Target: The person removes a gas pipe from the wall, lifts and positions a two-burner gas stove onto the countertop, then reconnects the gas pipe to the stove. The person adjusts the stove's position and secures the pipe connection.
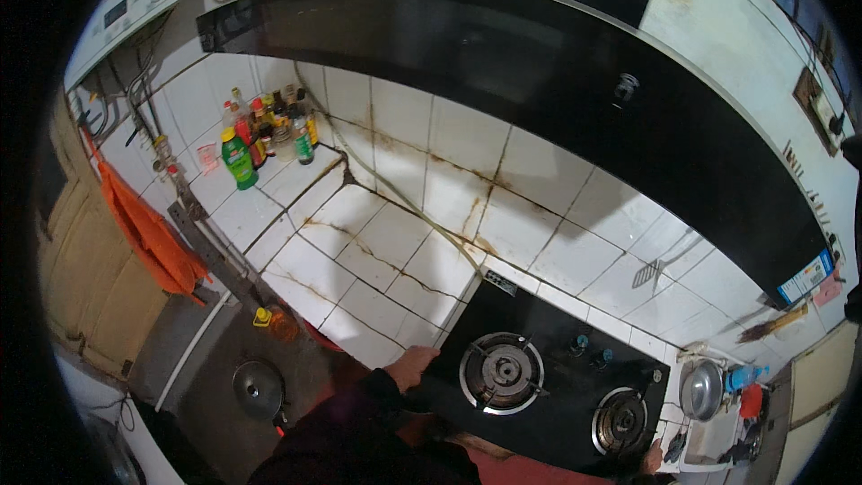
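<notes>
A black glass gas stove (548, 355) with two round burners and two knobs lies in the white-tiled counter in front of me. My left hand (412, 368) is closed at its left edge, with the fingertips partly hidden. At the near right corner of the stove my right hand (652, 458) is closed on the edge, mostly hidden by the dark sleeve and the rim of the picture. The larger left burner (502, 373) and the smaller right burner (620, 420) carry no pots. A pale gas hose (395, 190) runs down the wall to the back of the stove.
Bottles, among them a green one (239, 162), stand at the counter's back left. A black range hood (503, 63) hangs above. On the floor at left lie a round lid or pan (259, 389) and an orange bottle (280, 323). A metal bowl (702, 391) sits by the sink, right.
</notes>
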`<state>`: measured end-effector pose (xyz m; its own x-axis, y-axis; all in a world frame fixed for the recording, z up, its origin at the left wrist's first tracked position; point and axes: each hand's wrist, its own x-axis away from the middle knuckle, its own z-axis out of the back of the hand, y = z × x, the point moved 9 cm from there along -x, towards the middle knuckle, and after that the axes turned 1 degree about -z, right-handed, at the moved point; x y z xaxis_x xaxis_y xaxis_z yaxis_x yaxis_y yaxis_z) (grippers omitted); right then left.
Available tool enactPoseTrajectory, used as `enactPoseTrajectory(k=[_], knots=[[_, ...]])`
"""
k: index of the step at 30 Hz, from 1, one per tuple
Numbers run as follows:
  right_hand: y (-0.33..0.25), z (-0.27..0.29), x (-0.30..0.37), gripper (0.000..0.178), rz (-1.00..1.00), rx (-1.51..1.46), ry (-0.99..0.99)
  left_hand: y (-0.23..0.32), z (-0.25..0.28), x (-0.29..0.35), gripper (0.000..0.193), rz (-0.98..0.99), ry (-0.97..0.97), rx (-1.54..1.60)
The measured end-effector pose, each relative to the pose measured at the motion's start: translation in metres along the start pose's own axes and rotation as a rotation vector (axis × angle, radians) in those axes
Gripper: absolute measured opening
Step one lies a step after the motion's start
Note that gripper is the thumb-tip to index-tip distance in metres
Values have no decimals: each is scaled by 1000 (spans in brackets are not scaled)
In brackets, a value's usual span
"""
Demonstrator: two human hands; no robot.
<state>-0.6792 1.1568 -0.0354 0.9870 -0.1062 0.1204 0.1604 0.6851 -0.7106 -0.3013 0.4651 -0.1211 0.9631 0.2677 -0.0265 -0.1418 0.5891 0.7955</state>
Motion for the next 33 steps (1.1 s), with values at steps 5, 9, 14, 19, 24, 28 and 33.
enactPoseTrajectory(k=[5,9,14,19,24,28,33], knots=[[-21,-13,7,64,138,58,100,-26,-6,0,72,38,1,182],[-65,-47,15,64,189,51,114,-29,3,3,72,363,53,293],[-110,-84,28,62,221,41,72,14,32,-7,58,174,58,-228],[-130,-100,33,61,230,39,46,11,67,4,52,208,194,19],[-146,-113,35,60,241,49,35,-2,84,16,50,206,224,-93],[-157,-122,36,60,250,55,28,-19,98,37,51,279,222,-23],[-171,-131,37,59,264,67,16,-5,127,49,45,185,305,-118]])
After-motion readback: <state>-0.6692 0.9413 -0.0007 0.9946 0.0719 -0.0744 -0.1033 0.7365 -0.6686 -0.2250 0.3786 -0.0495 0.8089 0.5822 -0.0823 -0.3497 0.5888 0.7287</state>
